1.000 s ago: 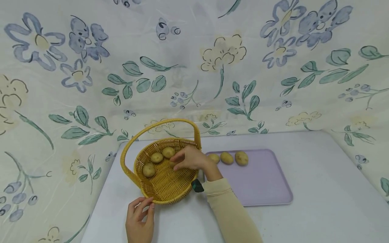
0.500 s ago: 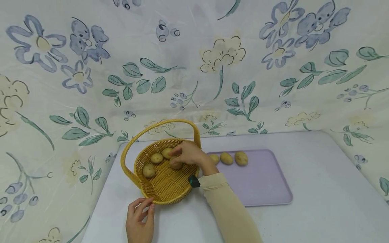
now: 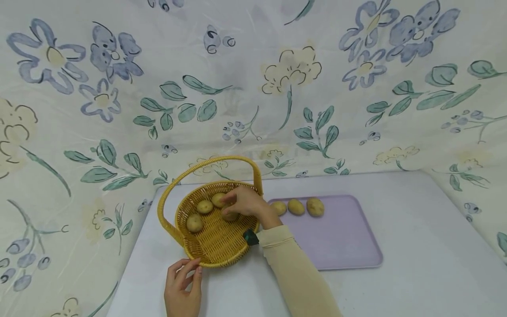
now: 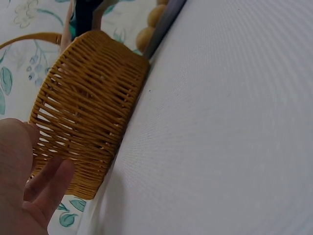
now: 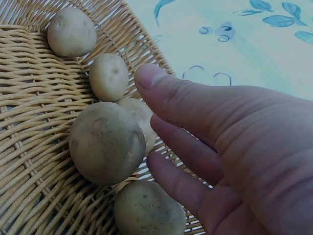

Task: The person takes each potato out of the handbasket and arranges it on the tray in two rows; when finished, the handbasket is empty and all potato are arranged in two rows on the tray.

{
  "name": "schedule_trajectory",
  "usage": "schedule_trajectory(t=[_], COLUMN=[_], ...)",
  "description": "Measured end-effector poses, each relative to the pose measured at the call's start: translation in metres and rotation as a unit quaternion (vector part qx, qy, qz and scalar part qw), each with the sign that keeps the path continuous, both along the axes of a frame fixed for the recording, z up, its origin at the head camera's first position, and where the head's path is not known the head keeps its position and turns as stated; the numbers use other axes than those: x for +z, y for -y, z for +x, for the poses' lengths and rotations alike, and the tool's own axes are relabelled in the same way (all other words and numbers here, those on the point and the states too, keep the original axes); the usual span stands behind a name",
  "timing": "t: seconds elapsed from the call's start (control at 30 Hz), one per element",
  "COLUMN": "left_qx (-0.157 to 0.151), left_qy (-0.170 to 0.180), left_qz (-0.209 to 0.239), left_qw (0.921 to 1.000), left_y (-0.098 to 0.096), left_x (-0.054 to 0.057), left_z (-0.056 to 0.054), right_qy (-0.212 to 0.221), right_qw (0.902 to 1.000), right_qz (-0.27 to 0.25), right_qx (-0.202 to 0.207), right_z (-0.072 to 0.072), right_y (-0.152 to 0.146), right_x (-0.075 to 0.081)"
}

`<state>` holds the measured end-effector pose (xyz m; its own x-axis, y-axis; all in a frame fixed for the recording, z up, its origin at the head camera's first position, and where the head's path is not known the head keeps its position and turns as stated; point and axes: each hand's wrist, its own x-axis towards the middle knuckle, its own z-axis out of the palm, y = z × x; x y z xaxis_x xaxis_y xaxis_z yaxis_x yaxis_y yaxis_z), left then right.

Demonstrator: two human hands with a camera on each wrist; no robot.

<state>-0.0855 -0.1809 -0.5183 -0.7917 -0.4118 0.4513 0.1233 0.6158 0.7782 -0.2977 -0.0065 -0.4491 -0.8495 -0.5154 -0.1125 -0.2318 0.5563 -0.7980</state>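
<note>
The yellow wicker basket (image 3: 214, 246) holds several potatoes, among them a potato (image 3: 194, 223) at the left and a smaller potato (image 3: 205, 207) beside it. My left hand (image 3: 183, 288) grips the basket's near rim, fingers at the edge and thumb outside; the left wrist view shows this hand (image 4: 29, 181) against the woven wall. Inside the basket, my right hand (image 3: 247, 203) hovers over a potato (image 3: 229, 215). In the right wrist view its thumb and fingers stand apart beside a large potato (image 5: 107, 143), gripping nothing. Another potato (image 5: 149, 210) lies just below the fingers.
A lilac tray (image 3: 340, 237) lies right of the basket, bearing three visible potatoes (image 3: 295, 207) along its far edge. The basket's tall handle (image 3: 210, 160) arches over it. Flowered cloth (image 3: 253, 97) hangs behind the white table (image 3: 404, 246).
My right hand has shifted slightly and its fingers have loosened from the potato beneath, which shows more plainly in the basket. My left hand stays at the rim.
</note>
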Motion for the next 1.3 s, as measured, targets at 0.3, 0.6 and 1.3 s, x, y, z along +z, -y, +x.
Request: schedule_trajectory(t=[0.3,0.6,1.3], left_qx=[0.004,-0.008,-0.006], left_qy=[0.016,-0.008,-0.010], left_qz=[0.004,0.004,0.011], left_qw=[0.9999,0.9999,0.9999], left_y=[-0.0012,0.0008,-0.0003], left_x=[0.0003,-0.0016,-0.0028], left_z=[0.0004,0.0007,-0.0007], right_qy=[-0.008,0.000,-0.031], right_qw=[0.9996,0.9996,0.9960], right_qz=[0.029,0.022,0.066], right_qx=[0.002,0.016,0.053], right_z=[-0.0015,-0.0005,-0.0011], right_y=[0.0027,0.0030,0.0083], right_x=[-0.0053,-0.0066,-0.0095])
